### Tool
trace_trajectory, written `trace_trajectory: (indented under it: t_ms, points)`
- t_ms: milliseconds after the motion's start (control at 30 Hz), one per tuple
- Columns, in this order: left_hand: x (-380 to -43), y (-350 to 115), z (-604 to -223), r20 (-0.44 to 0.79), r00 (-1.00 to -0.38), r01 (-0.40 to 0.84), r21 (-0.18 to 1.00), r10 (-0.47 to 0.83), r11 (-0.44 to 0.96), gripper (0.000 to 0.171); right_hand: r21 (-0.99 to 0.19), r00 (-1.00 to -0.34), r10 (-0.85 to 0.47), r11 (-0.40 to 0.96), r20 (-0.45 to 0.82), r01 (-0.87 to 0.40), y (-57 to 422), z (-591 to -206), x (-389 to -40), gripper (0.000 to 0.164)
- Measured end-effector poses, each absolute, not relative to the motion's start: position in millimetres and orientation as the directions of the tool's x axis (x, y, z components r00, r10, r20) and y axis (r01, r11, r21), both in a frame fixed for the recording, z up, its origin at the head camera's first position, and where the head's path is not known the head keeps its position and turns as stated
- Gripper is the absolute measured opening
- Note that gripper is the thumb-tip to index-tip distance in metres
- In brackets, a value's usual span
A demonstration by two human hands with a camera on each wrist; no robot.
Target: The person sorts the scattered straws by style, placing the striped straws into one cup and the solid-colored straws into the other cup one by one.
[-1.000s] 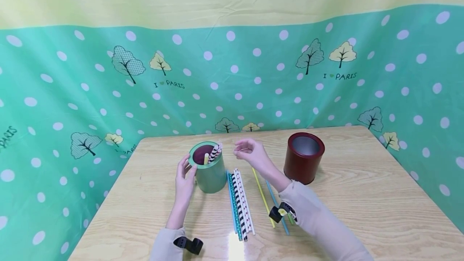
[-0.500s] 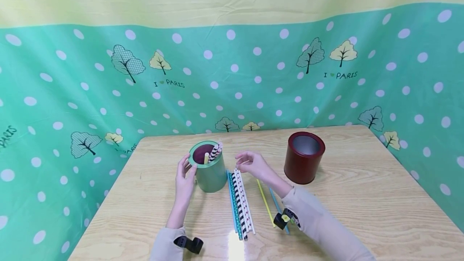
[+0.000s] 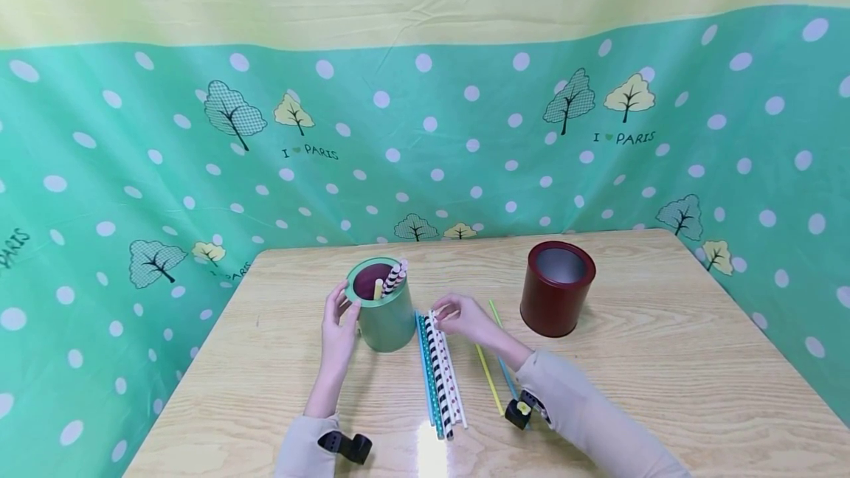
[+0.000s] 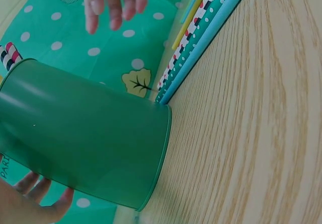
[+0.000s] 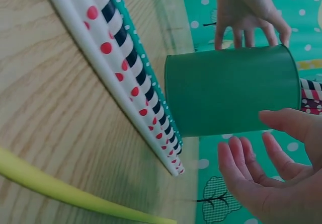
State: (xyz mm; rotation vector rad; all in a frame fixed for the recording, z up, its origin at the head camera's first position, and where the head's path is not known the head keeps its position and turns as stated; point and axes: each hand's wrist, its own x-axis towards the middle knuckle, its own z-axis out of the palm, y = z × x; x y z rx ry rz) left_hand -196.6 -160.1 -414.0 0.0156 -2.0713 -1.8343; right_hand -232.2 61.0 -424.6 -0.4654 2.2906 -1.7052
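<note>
My left hand (image 3: pixel 339 330) holds the side of a green can (image 3: pixel 387 327) near its rim, fingers and thumb spread around it. Several paper straws, black-striped and pink ones (image 3: pixel 392 279) and a yellow one (image 3: pixel 378 290), stand inside and lean on the rim. To the can's right, my right hand (image 3: pixel 462 317) hovers with loosely bent fingers over the far ends of a row of paper straws (image 3: pixel 440 382). That row has blue, green-dotted, black-striped, red-dotted and white ones. In the right wrist view the right hand (image 5: pixel 282 173) holds nothing.
A dark red can (image 3: pixel 556 305) stands upright at the right. Below my right forearm lie a yellow straw (image 3: pixel 490 382) and a blue straw (image 3: pixel 507 375); a light green straw (image 3: pixel 494 312) shows beyond it. A patterned curtain (image 3: pixel 425 139) hangs behind the wooden table (image 3: pixel 664 360).
My right hand has moved down and toward me, from beside the green can's rim to over the far ends of the straw row. My left hand stays on the can.
</note>
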Motion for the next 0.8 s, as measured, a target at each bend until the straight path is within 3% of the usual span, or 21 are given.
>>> trace_trajectory:
  t_ms: [800]
  points:
    - [-195,-159,-412,0.254,-0.935,0.223,0.964,-0.248,0.143,0.042,-0.863,-0.901,-0.43,0.476,-0.062,-0.168,61,-446,-229,0.027]
